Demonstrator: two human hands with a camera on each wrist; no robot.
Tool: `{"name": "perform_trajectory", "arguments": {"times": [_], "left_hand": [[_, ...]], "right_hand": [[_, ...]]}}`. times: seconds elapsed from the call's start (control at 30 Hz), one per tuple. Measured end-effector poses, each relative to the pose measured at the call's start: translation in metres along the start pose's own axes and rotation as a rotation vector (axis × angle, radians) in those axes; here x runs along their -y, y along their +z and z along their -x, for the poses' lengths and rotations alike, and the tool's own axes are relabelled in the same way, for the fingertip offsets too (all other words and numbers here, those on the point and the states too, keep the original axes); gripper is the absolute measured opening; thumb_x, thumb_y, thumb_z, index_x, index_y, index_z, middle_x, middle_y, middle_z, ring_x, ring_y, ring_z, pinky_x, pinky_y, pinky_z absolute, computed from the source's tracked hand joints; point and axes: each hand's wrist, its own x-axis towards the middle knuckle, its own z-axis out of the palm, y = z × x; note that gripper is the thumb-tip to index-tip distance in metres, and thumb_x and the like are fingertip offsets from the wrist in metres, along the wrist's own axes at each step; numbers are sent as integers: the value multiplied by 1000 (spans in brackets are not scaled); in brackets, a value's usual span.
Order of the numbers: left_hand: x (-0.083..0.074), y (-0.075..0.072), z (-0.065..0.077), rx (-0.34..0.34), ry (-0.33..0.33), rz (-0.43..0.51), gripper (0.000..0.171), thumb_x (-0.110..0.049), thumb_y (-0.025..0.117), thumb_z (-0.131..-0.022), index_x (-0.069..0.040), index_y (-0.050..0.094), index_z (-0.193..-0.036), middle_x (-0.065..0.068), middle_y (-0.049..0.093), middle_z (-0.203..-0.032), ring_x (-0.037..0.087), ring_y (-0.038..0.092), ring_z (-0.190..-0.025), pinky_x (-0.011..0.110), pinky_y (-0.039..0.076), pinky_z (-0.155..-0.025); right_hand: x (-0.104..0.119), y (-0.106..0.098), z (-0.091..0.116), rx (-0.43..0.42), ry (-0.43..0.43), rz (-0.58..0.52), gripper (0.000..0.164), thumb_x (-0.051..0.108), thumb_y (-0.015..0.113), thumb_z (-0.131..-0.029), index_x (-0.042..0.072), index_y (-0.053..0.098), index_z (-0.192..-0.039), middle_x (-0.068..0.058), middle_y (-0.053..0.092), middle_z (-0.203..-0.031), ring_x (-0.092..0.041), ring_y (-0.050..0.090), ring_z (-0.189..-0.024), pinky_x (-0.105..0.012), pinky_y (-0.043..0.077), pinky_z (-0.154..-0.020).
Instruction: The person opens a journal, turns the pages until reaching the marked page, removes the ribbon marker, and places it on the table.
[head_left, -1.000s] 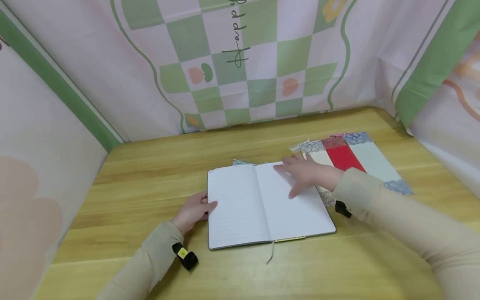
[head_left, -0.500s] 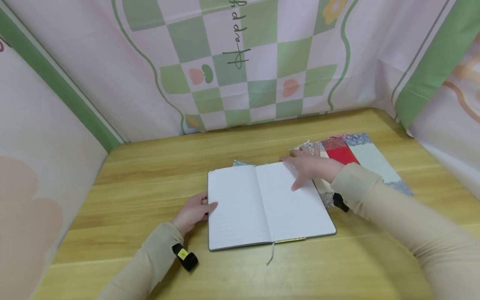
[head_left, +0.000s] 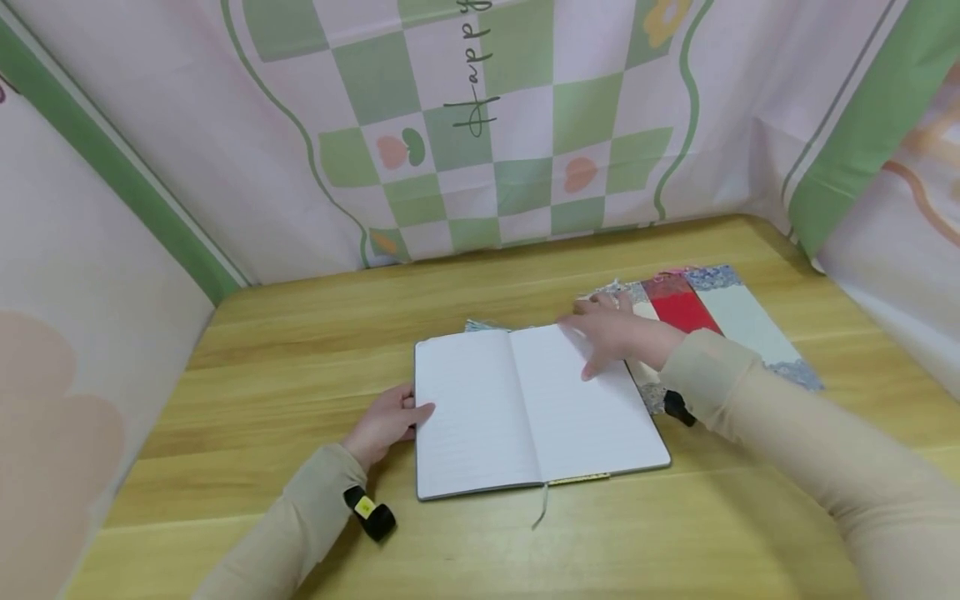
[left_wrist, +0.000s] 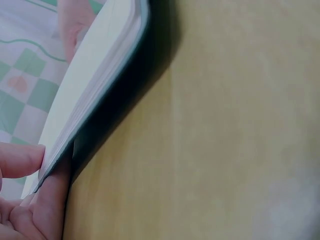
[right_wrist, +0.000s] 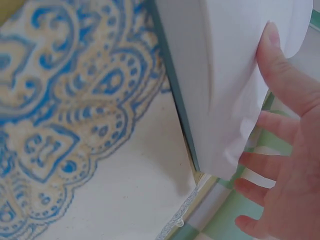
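Observation:
An open notebook (head_left: 480,417) with lined white pages and a dark cover lies on the wooden table. My left hand (head_left: 382,423) grips its left edge, thumb on the page and fingers under the cover, as the left wrist view shows. My right hand (head_left: 611,329) is at the far right corner. In the right wrist view its thumb (right_wrist: 272,42) lies on the loose, wavy right page (right_wrist: 235,90), with the index fingertip behind the page edge. The other fingers spread past that edge.
Three tasselled bookmarks lie at the right: a white one (head_left: 642,372) partly under my right hand, a red one (head_left: 686,310) and a pale one (head_left: 753,325). Light-blue tassel threads (head_left: 482,326) and a yellow strip (head_left: 579,479) stick out from under the notebook. A grey ribbon (head_left: 542,510) hangs from its spine.
My right hand has drawn back slightly up and right, from lying over the right page to its far corner. The left hand and notebook have stayed put.

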Motion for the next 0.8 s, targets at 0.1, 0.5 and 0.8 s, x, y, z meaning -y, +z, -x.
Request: {"name": "perform_trajectory", "arguments": {"times": [0.1, 0.5, 0.8], "left_hand": [[1, 0, -1, -1, 0, 2, 45, -17, 57, -95, -4, 46, -137, 10, 63, -116, 17, 59, -92, 32, 51, -82], [1, 0, -1, 2, -1, 5, 47, -16, 57, -95, -4, 44, -138, 9, 63, -118, 16, 59, -93, 33, 51, -82], [2, -1, -3, 4, 2, -6, 44, -17, 57, -95, -4, 46, -136, 9, 63, -117, 17, 58, -93, 32, 51, -82]], "right_hand": [[3, 1, 3, -58, -40, 35, 87, 33, 86, -65, 8, 46, -138, -27, 34, -145, -50, 23, -133, -69, 11, -105], [10, 8, 32, -129, -191, -90, 54, 6, 76, -77, -1, 56, -127, -21, 57, -125, -38, 52, -117, -50, 45, -95], [12, -3, 54, -102, -267, -345, 35, 4, 69, -84, 7, 65, -118, -12, 63, -119, -24, 62, -99, -39, 53, -84]]}}
